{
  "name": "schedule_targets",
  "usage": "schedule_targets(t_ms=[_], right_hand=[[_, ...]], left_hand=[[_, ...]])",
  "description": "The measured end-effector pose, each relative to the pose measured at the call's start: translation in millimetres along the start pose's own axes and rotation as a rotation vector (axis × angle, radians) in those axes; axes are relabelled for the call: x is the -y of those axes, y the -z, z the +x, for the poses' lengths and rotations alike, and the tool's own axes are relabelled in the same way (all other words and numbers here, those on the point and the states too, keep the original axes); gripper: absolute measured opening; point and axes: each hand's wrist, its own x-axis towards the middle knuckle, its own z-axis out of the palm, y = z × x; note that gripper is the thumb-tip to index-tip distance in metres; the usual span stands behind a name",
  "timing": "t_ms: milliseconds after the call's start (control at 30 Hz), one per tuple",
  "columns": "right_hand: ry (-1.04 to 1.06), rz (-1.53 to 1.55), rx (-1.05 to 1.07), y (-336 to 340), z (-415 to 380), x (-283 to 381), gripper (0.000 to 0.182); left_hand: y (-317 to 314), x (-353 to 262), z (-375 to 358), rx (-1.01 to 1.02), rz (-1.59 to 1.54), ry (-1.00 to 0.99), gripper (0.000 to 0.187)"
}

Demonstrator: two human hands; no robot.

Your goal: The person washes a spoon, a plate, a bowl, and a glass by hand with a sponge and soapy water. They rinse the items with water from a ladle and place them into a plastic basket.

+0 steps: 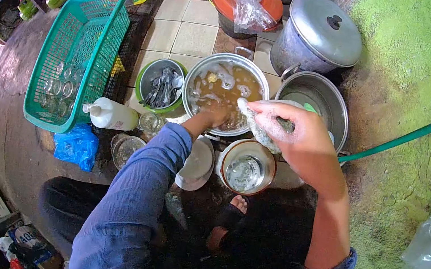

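Right hand [291, 130] closed around a soapy sponge [256, 125]; left hand [216, 114] dips into the basin [204, 69] of murky water, its fingers submerged, grip unreadable

My left hand [218, 114] reaches forward and down, fingers dipped out of sight below the wrist, so I cannot tell whether they are curled or spread. That forearm stretches out straight, wrapped in a blue denim sleeve [136, 190] down to the wrist. My right hand [291, 130] is raised nearer to me, foamy with suds, fingers closed in a grip, knuckles turned up and thumb pointing left. Its forearm is bare, the sleeve pushed up past the elbow.
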Motion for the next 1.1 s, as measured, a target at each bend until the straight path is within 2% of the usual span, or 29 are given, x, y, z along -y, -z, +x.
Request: schedule_targets(t_ms=[67, 133, 233, 267, 300, 367, 433, 500, 567, 633, 667, 733, 833, 1100], right_hand=[[-0.044, -0.001, 0.017, 0.0, 0.3, -0.9, 0.026], [-0.048, -0.023, 0.017, -0.1, 0.7, -3.1, 0.026], [-0.039, -0.065, 0.009, 0.5, 1.1, -6.7, 0.026], [-0.028, -0.084, 0.003, 0.7, 1.0, -7.8, 0.026], [-0.031, -0.085, 0.004, 0.8, 0.7, -7.9, 0.026], [-0.035, -0.088, -0.009, 1.6, 0.4, -7.5, 0.025], [0.0, -0.092, -0.038, -0.3, 0.0, -11.7, 0.023], [0.035, -0.098, -0.068, -1.5, -0.4, -14.0, 0.021], [0.067, -0.116, -0.088, -2.1, -0.6, -15.2, 0.02], [0.06, -0.132, -0.086, -1.2, -0.3, -14.8, 0.02], [0.055, -0.147, -0.084, -0.8, -0.2, -15.0, 0.019], [0.063, -0.161, -0.088, -0.2, 0.6, -16.6, 0.019], [0.064, -0.181, -0.091, -1.3, 1.2, -15.4, 0.019], [0.057, -0.194, -0.063, -4.7, 3.2, -9.1, 0.021]], left_hand=[[2.3, 3.6, 1.1, -0.002, -0.013, 0.014, 0.045], [-9.0, 32.0, 29.7, -0.222, 0.212, -0.118, 0.034], [-24.4, 63.8, 74.2, -0.271, 0.262, -0.087, 0.03], [-25.6, 70.3, 78.9, -0.374, 0.224, -0.093, 0.024], [-19.4, 70.2, 80.8, -0.373, 0.221, -0.095, 0.024], [-2.1, 67.0, 80.5, -0.407, -0.181, 0.14, 0.018], [-1.7, 76.3, 80.2, -0.455, -0.191, 0.092, 0.014], [-4.5, 90.1, 85.0, -0.664, -0.072, 0.043, 0.018], [-10.6, 100.7, 92.5, -0.673, -0.094, -0.025, 0.019], [-13.4, 93.4, 88.3, -0.615, -0.136, 0.137, 0.022], [-20.0, 94.6, 93.3, -0.614, -0.136, 0.137, 0.022], [-43.7, 106.2, 112.8, -0.541, 0.234, 0.121, 0.022], [-45.5, 103.8, 110.8, -0.532, 0.214, 0.122, 0.022], [-68.6, 45.2, 106.5, -0.512, 0.137, 0.125, 0.022]])
